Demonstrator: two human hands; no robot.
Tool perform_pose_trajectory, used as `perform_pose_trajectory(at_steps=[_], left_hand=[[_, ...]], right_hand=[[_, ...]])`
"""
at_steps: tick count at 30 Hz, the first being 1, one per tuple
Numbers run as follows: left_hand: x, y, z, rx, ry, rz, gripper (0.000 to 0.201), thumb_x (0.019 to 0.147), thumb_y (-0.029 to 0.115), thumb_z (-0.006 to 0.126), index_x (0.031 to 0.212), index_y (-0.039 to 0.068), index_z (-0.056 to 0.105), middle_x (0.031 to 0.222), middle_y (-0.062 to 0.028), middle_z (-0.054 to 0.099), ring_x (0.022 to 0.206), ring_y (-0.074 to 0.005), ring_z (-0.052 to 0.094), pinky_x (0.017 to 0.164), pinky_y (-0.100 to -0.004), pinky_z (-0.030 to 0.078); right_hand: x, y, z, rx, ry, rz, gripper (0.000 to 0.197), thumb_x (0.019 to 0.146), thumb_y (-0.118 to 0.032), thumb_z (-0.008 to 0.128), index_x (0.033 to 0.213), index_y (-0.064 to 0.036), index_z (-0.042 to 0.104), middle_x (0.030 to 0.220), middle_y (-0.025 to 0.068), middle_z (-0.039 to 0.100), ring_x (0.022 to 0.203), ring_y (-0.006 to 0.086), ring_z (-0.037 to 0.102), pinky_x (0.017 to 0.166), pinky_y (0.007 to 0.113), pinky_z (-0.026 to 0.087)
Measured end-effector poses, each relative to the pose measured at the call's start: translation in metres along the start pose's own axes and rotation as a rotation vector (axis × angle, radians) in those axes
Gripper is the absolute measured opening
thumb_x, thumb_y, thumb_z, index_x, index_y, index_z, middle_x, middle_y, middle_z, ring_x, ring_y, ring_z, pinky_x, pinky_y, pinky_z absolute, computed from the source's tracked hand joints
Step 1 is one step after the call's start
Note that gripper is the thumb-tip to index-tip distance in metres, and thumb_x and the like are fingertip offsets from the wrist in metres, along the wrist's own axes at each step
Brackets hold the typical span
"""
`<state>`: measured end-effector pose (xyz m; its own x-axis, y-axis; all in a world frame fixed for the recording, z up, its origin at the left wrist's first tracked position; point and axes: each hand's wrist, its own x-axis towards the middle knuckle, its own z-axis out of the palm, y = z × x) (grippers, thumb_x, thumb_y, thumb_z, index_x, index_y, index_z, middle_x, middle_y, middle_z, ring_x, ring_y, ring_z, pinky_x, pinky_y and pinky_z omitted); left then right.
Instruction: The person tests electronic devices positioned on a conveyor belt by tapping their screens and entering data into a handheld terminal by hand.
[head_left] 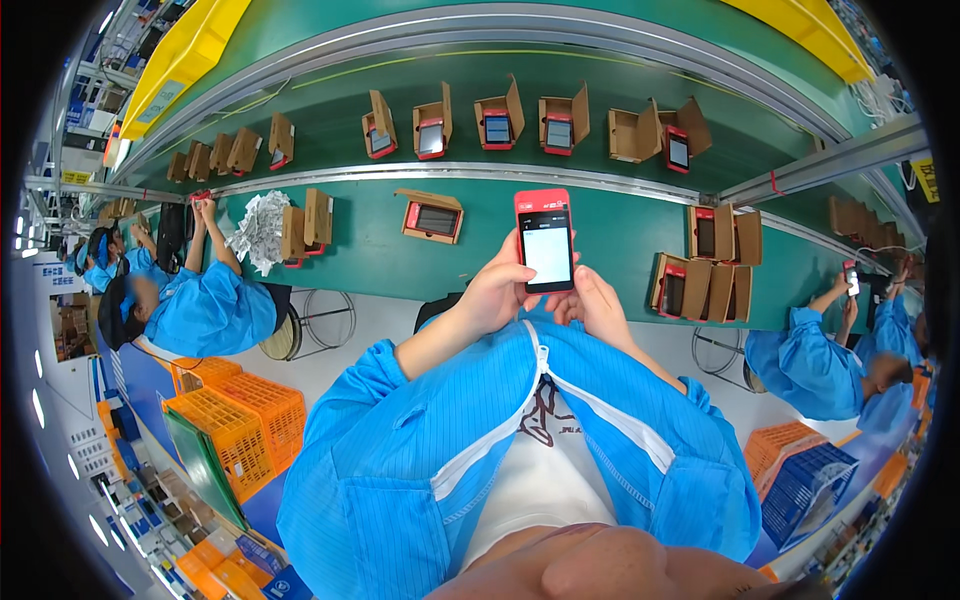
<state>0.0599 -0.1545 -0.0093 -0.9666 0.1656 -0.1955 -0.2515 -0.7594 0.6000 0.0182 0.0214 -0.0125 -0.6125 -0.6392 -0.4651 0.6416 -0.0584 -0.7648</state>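
Note:
A phone-like handheld device point(547, 247) with a red top end and a lit, mostly white screen is upright between my hands, above the green bench. My left hand point(492, 292) is closed round its left side, the thumb lying over the lower left of the screen. Against its lower right corner, my right hand point(600, 305) is closed, with the fingers partly hidden below the device. Beyond my hands, an open brown carton point(431, 217) holds another dark-screened device. To the right, open cartons point(673, 285) hold similar red-edged devices.
A metal rail point(480, 172) crosses the bench. Behind it, open cartons point(498, 118) with devices line the belt. Crumpled paper point(262, 232) lies left. Co-workers point(215, 305) sit on both sides. Orange crates point(240, 430) stand behind left, a blue crate point(808, 490) behind right.

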Motion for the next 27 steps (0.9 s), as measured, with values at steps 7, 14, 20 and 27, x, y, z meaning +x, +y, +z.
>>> perform_pose_trajectory(at_steps=[7, 14, 20, 27], left_hand=[[0.016, 0.0, -0.033, 0.059, 0.203, -0.242, 0.062, 0.094, 0.03, 0.042, 0.145, 0.01, 0.013, 0.141, -0.0126, 0.036, 0.122, -0.0244, 0.044, 0.067, -0.0264, 0.047], [0.028, 0.015, -0.071, 0.111, 0.08, -0.386, 0.047, 0.097, 0.03, 0.04, 0.137, 0.008, 0.03, 0.135, -0.0121, 0.042, 0.118, -0.0214, 0.048, 0.08, -0.0287, 0.048], [0.033, 0.035, -0.099, 0.073, 0.234, -0.474, 0.043, 0.096, 0.029, 0.042, 0.133, 0.008, 0.035, 0.128, -0.0108, 0.049, 0.113, -0.0195, 0.052, 0.084, -0.0304, 0.047], [0.046, 0.053, -0.104, 0.016, 0.361, -0.467, 0.038, 0.095, 0.023, 0.045, 0.129, 0.008, 0.039, 0.122, -0.0104, 0.054, 0.106, -0.018, 0.055, 0.08, -0.0285, 0.048]], right_hand=[[0.083, 0.023, -0.071, 0.1, 0.33, -0.06, 0.033, 0.099, -0.035, 0.038, 0.096, -0.0037, 0.049, 0.066, 0.0054, 0.056, 0.044, 0.0105, 0.047, 0.038, 0.025, 0.037], [0.267, 0.032, -0.258, -0.211, 0.736, -0.119, 0.039, 0.098, -0.038, 0.037, 0.086, -0.0031, 0.05, 0.061, 0.0065, 0.055, 0.041, 0.0127, 0.047, 0.036, 0.027, 0.037], [0.303, 0.053, -0.27, 0.269, 0.619, -0.016, 0.06, 0.088, -0.057, 0.048, 0.096, 0.002, 0.048, 0.071, 0.0141, 0.06, 0.056, 0.0215, 0.06, 0.046, 0.033, 0.051], [0.369, 0.063, -0.168, 0.476, 0.516, 0.02, 0.044, 0.1, -0.036, 0.033, 0.105, 0.0047, 0.049, 0.087, 0.0182, 0.06, 0.073, 0.0265, 0.062, 0.058, 0.036, 0.054]])
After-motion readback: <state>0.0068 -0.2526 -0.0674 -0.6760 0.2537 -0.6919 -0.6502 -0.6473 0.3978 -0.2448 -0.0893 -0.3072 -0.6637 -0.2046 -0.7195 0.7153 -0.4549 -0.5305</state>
